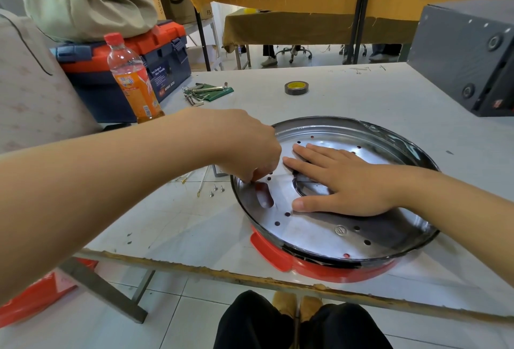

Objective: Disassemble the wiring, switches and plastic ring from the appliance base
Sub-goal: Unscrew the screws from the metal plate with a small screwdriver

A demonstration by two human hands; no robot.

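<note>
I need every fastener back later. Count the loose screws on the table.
3 screws, clustered on the table just left of the appliance base, below the left hand. The hands may hide others.

An orange soda bottle (130,76) with a red cap stands at the white surface's (333,92) left edge, before a blue-and-orange toolbox (155,54). A key bunch (194,95), a green tool (219,91) and a tape roll (296,88) lie farther back, a grey box (467,54) at right

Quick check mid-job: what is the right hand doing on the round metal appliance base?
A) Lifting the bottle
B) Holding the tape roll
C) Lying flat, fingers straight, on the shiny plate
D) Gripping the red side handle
C: the right hand lies flat with fingers straight on the round metal appliance base.
</note>
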